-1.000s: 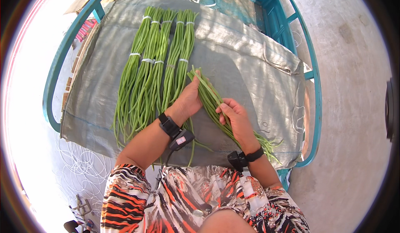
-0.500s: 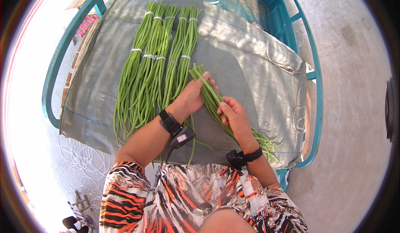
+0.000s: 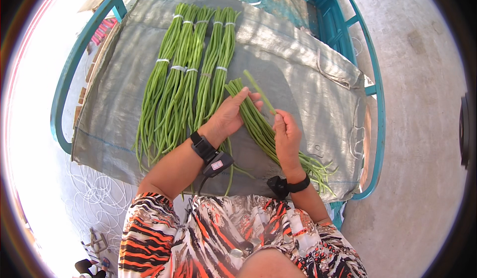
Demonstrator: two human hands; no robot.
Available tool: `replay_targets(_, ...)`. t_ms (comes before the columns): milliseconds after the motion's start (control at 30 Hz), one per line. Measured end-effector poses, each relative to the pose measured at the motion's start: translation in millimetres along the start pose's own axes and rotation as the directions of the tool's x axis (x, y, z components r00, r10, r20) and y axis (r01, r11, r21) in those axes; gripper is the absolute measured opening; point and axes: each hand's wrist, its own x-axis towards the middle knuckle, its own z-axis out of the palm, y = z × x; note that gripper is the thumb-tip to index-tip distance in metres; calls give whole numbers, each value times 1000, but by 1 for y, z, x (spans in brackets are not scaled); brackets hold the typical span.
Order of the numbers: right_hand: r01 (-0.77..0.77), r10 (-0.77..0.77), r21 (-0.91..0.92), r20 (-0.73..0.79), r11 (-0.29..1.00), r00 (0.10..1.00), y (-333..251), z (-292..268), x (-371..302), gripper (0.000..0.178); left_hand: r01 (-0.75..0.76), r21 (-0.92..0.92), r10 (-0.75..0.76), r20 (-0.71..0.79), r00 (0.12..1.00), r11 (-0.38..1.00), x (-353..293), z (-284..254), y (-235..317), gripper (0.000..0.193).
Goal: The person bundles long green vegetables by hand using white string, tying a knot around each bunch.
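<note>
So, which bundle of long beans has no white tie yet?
The loose bundle of long beans under both hands, lying diagonally at the right. The others lie side by side, each bound with white ties.

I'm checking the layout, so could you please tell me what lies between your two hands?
In the head view, a loose bunch of long beans runs between the left hand and right hand.

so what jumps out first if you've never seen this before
Long green beans, tied in bundles with pale bands, lie side by side on a grey sack spread over a teal frame. In the middle, the left hand rests on a loose bunch, while the right hand pinches a single bean that sticks up from it.
</note>
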Motion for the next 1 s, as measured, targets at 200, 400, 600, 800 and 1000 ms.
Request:
replay_targets(200, -236, 226, 63, 133, 970, 965, 1, 1, -1, 18, -8, -6, 8, 26, 1000, 1000, 2, -2, 0, 22)
replay_targets(400, -207, 209, -32, 204, 978, 956, 5, 1, 0, 19, -26, 14, 23, 148, 989, 1000, 0, 1, 1, 28)
replay_targets(600, -167, 219, -225, 228, 960, 949, 4, -1, 3, 19, -31, 13, 29, 113, 993, 999, -2, 5, 1, 32)
replay_targets(800, -2, 96, -369, 236, 929, 967, 1, -1, 3, 15, -25, 10, 24, 92, 995, 1000, -2, 3, 2, 29)
replay_targets(1000, 76, 49, -433, 270, 898, 962, -2, 1, 1, 15, 2, 21, -3, 40, 999, 1000, 4, -1, 0, 16)
